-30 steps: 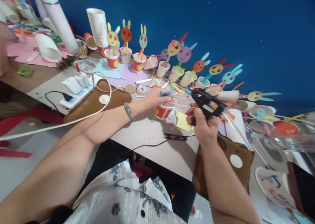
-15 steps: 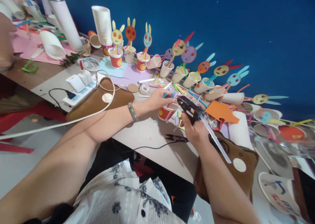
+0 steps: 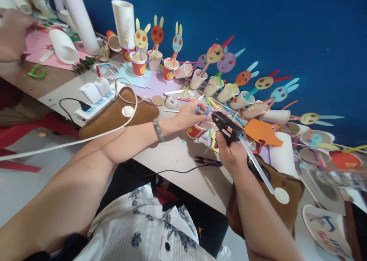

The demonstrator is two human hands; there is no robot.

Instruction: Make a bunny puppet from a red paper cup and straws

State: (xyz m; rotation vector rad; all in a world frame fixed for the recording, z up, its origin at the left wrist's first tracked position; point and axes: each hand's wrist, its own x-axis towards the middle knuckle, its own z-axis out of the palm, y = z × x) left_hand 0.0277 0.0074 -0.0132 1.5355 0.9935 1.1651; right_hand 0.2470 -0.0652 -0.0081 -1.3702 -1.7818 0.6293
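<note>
Black glue gun [image 3: 228, 129], right of centre: grasped in right hand [image 3: 234, 154]. Purple strip [image 3: 208, 111], centre: pinched by left hand [image 3: 189, 115], near red paper cup [image 3: 196, 132]. Risk: nozzle [image 3: 214, 116] close; a slip could burn.

The right hand [image 3: 233, 152] hides the handle of the black glue gun [image 3: 228, 128]. The left hand [image 3: 189, 115] covers part of the red cup [image 3: 194, 133] and most of the purple strip [image 3: 208, 110] in its fingers. A co-worker's hand [image 3: 15, 33], blurred, runs off the left edge. Marks on the tabletop [image 3: 172, 154] are too small to read.
</note>
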